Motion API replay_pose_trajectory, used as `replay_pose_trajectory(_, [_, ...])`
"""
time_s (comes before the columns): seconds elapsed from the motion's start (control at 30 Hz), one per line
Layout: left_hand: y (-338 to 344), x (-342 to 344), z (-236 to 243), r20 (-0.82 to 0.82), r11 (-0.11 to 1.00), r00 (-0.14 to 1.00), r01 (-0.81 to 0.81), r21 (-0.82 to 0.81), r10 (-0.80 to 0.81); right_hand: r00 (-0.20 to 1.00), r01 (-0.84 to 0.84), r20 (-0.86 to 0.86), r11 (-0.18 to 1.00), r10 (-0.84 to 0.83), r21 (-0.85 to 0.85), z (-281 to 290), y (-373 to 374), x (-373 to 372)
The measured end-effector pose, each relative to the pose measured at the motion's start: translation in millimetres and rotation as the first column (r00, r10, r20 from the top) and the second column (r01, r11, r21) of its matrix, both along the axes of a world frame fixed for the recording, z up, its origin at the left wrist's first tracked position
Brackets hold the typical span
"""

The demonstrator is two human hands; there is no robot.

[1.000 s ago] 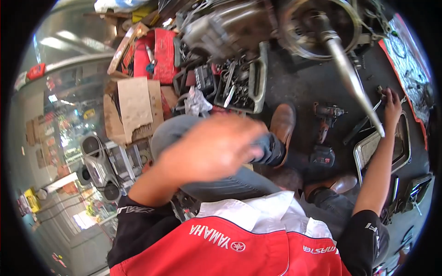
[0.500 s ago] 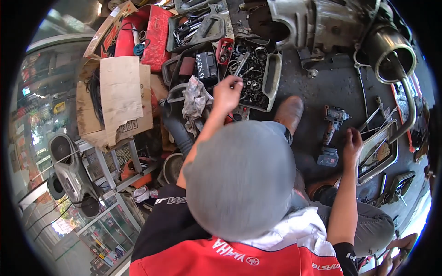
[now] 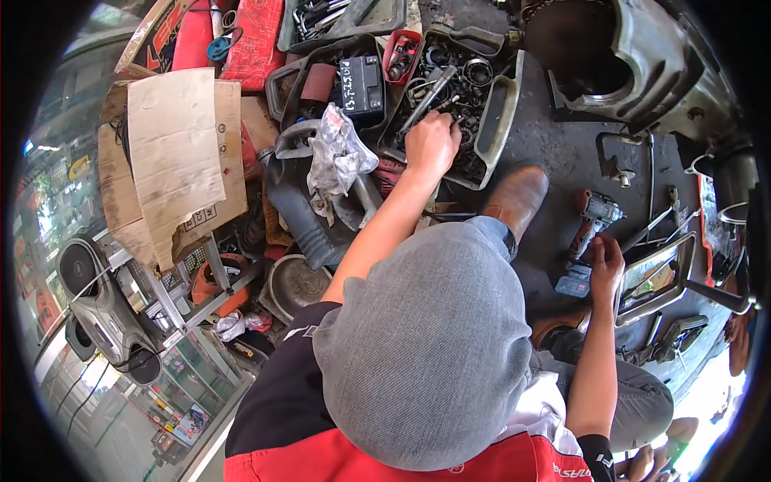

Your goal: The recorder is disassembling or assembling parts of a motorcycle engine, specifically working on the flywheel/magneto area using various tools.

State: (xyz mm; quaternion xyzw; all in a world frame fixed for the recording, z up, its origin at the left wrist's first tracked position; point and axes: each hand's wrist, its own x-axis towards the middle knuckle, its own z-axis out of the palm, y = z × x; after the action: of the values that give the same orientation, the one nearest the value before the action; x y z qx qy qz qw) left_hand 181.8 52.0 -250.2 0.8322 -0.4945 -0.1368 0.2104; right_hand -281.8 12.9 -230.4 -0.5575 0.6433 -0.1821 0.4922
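My left hand [image 3: 434, 145] reaches into a grey plastic bin [image 3: 499, 132] full of small dark metal parts [image 3: 474, 116]. Its fingers are curled downward among them, hiding whatever they hold. Just beyond the knuckles, a long metal shaft [image 3: 430, 98] lies slanting across the parts. On the right, my right hand [image 3: 607, 271] is raised with thumb and fingertips drawn together; anything between them is too small to make out. Beside it on the floor lies a cordless impact driver [image 3: 590, 229] with a blue-grey battery, apart from the fingers.
A battery [image 3: 361, 90] stands in a bin left of the parts, with a crumpled rag [image 3: 340, 153] nearer. A small red box [image 3: 401, 56] sits between bins. Cardboard [image 3: 177, 145] is at left, a large metal casing [image 3: 666, 64] at far right, and a metal-framed tray [image 3: 683, 261] right.
My left hand has moved from the near left side of the parts bin further in among the parts. My right hand stays near the impact driver. The whole view has shifted.
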Motion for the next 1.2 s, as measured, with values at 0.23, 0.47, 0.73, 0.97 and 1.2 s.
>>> replay_pose_trajectory(0.23, [19.5, -1.9, 10.9, -0.069, 0.985, 0.987, -0.151, -0.086, 0.145, 0.998, -0.037, -0.042, 0.997, 0.040, 0.070, -2.1, 3.2, 4.0])
replay_pose_trajectory(0.47, [8.3, 6.8, 17.3, -0.011, 0.972, 0.972, -0.234, -0.010, 0.233, 0.980, 0.151, 0.106, 0.978, -0.167, 0.141, 3.0, -4.3, -7.3])
replay_pose_trajectory(0.73, [6.7, 20.8, 30.4, -0.117, 0.951, 0.944, -0.303, 0.064, 0.309, 0.800, -0.051, -0.584, 0.953, -0.141, -0.299, 67.9, -53.0, -82.7])
replay_pose_trajectory(0.97, [5.6, 26.7, 40.2, -0.222, 0.975, 0.954, -0.216, -0.046, 0.200, 0.969, -0.042, -0.245, 0.998, 0.032, -0.035, 89.3, -46.8, -15.9])
replay_pose_trajectory(1.2, [6.4, 23.4, 46.9, -0.427, 0.944, 0.861, -0.327, -0.051, 0.275, 0.964, -0.231, -0.090, 0.956, 0.249, 0.180, 83.5, -20.8, 70.5])
